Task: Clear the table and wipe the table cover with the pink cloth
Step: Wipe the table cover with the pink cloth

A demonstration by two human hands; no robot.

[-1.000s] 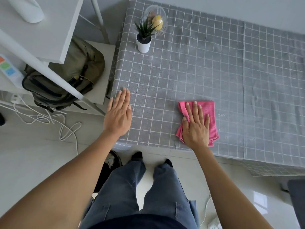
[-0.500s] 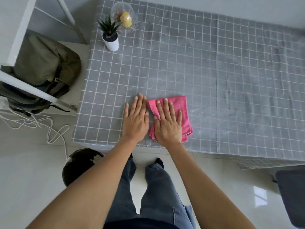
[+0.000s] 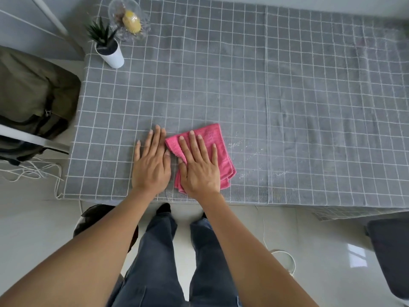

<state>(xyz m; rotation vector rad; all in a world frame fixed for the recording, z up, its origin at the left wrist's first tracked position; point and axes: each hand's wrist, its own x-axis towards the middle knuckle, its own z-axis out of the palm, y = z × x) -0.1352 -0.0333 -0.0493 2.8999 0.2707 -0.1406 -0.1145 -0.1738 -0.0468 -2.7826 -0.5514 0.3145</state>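
Now my right hand point(image 3: 199, 167) presses flat on the pink cloth point(image 3: 218, 151), mid-frame; left hand point(image 3: 151, 165) lies flat, fingers straight, on the table cover point(image 3: 287, 96) beside it.

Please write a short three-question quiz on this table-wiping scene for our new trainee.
1. True or false: the right hand lies flat on the pink cloth.
2. What does the left hand rest on? A) the table cover B) the plant pot C) the backpack
3. Fill in: the glass dish stands in the table's far-____ corner.

Key: 1 true; 2 A; 3 left.
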